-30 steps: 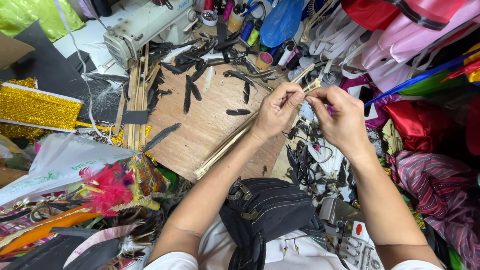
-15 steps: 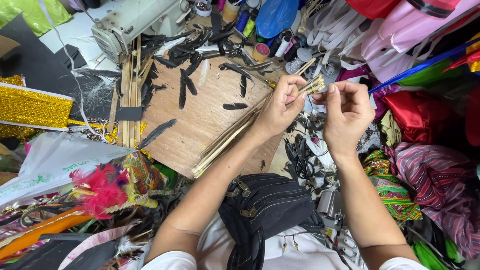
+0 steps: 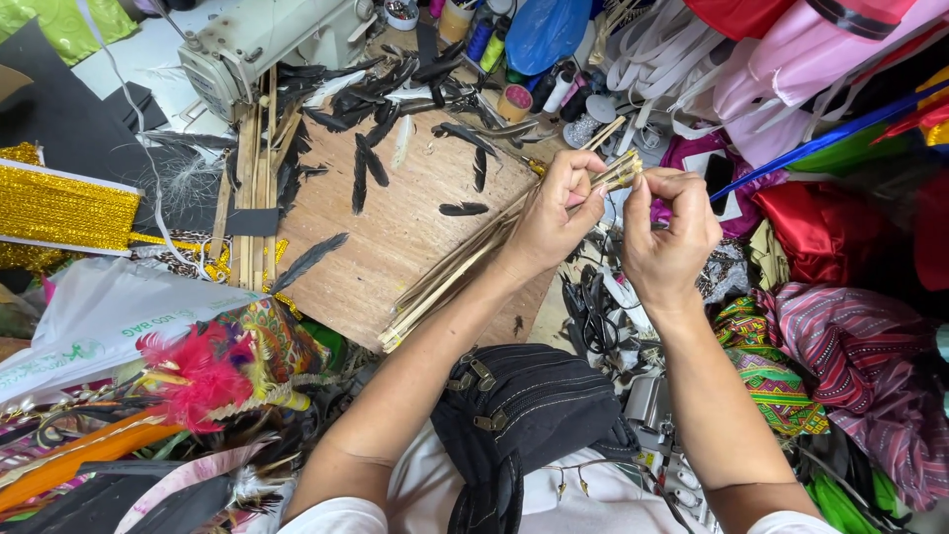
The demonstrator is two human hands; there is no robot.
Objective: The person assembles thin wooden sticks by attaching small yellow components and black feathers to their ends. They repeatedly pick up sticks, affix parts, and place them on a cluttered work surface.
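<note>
My left hand (image 3: pixel 556 216) grips a bundle of thin bamboo sticks (image 3: pixel 450 277) near its upper end; the bundle slants down to the left across a wooden board (image 3: pixel 395 227). My right hand (image 3: pixel 668 235) pinches the tips of the same sticks, close beside the left hand, fingers closed on them. Several black feathers (image 3: pixel 368 168) lie scattered over the board and its far edge.
A white sewing machine (image 3: pixel 259 44) stands at the back, thread spools (image 3: pixel 514 99) beside it. More sticks (image 3: pixel 255 168) lie left of the board. Gold trim (image 3: pixel 59 208), a plastic bag (image 3: pixel 109 316), pink feathers (image 3: pixel 198 371) left; coloured fabrics (image 3: pixel 840 346) right; black pouch (image 3: pixel 524 415) at my waist.
Both hands with the stick bundle have shifted slightly right and lower in view as the camera tilted; the right hand's fingers have closed in onto the stick tips.
</note>
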